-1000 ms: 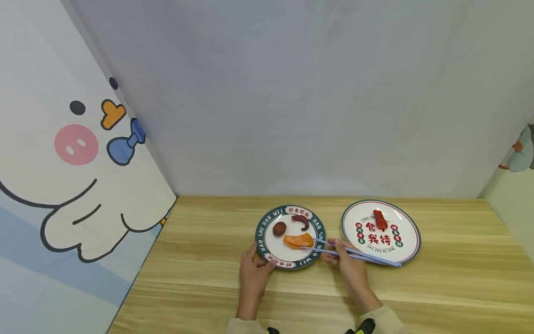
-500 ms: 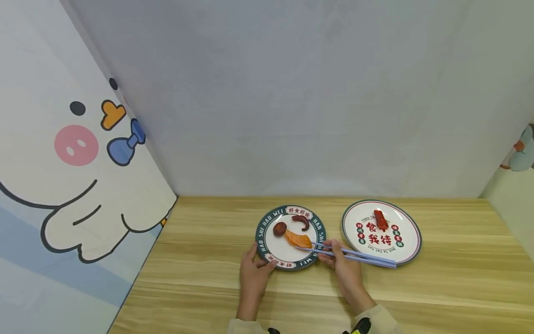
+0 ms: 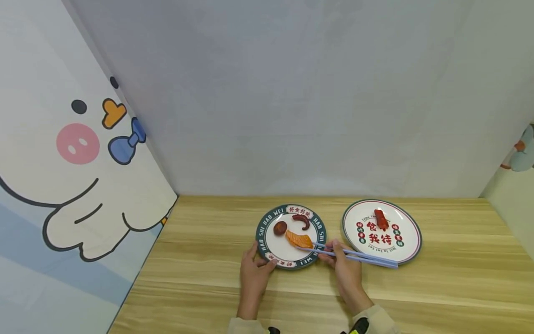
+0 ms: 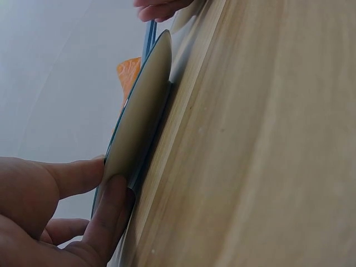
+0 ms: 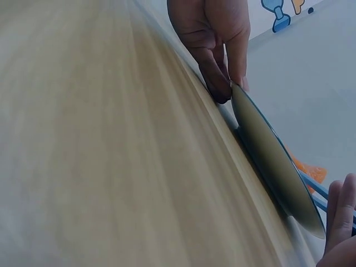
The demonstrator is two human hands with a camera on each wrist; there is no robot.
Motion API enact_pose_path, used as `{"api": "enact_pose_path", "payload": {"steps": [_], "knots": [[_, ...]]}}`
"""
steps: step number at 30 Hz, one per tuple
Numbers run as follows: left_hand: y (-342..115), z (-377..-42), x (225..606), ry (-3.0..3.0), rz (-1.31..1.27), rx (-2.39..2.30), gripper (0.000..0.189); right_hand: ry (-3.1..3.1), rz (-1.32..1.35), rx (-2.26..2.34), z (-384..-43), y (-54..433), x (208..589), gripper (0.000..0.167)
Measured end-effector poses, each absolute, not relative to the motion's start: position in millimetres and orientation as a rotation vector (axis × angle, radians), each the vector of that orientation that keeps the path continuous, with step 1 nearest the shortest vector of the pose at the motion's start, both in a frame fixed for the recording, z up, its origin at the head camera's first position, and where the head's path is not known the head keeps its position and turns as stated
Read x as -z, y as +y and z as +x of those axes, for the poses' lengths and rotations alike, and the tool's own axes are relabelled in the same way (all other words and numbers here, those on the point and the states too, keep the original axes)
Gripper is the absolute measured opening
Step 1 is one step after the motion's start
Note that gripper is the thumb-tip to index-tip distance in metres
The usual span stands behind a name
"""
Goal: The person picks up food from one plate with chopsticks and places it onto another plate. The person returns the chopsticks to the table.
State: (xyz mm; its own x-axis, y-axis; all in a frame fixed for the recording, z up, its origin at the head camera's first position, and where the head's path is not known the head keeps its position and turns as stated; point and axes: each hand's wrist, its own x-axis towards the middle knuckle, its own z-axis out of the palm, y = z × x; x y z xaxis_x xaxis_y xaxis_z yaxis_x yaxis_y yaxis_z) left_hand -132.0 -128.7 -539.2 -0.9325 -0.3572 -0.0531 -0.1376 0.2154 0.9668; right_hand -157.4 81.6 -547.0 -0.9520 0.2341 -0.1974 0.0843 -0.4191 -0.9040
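Note:
My left hand (image 3: 253, 276) grips the near-left rim of a round green-rimmed plate (image 3: 288, 254), its thumb at the upper edge and fingers under it in the left wrist view. An orange slice like salmon (image 3: 299, 240) lies on this plate, along with a round brown piece (image 3: 280, 228) and a curved dark-red piece (image 3: 303, 221). My right hand (image 3: 348, 273) holds a pair of light-blue chopsticks (image 3: 371, 259). Their tips meet the right end of the orange slice, one at its upper side and one at its lower edge.
To the right stands an oval white plate (image 3: 406, 236) with red lettering and one red piece of food (image 3: 381, 219); the chopsticks' back ends overlap its near rim. Behind the wooden table (image 3: 200, 260) rises a grey wall (image 3: 283, 102). A cartoon-printed panel (image 3: 29, 120) flanks the left.
My right hand has shifted slightly left, and the chopstick tips have come closer together. The orange slice has turned, its right end now lower. My left hand stays on the plate.

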Motion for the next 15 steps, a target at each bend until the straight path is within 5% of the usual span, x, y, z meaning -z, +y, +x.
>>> {"api": "enact_pose_path", "payload": {"steps": [15], "knots": [[-128.0,-133.5,540.4,-2.307,0.483,1.801,0.076,-1.648,-0.454,-2.575,-155.3,74.3,550.4,0.039]]}}
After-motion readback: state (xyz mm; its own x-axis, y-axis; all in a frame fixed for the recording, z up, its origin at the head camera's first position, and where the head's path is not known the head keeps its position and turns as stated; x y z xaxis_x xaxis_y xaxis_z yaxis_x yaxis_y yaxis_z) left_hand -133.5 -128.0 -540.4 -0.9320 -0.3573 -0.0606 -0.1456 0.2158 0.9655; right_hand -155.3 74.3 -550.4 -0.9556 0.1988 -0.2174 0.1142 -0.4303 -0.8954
